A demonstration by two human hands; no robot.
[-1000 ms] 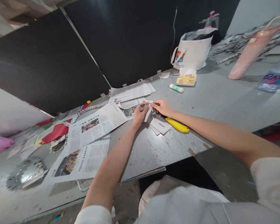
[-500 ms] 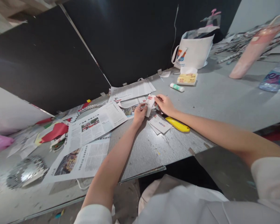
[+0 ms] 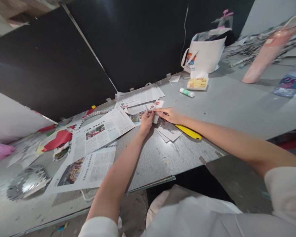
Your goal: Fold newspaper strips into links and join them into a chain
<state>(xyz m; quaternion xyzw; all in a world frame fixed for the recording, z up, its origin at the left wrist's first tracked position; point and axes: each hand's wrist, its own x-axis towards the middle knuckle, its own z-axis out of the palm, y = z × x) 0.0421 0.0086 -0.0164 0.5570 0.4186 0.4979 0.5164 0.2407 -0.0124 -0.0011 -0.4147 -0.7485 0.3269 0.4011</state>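
Narrow red-printed paper strip (image 3: 158, 103) near loose paper slips (image 3: 171, 134), pinched at left edge by left hand (image 3: 146, 121); right hand (image 3: 172, 116) lays fingers across — cannot tell if gripping — likely light, limp, easily creased, best held by long edges

grey table (image 3: 224, 108) — newspapers (image 3: 102, 135), paper slips (image 3: 170, 134), yellow cutter (image 3: 188, 131), white bag (image 3: 207, 54)

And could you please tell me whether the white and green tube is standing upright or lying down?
Lying down: the white and green tube rests lengthwise on the grey table, beside the tissue pack.
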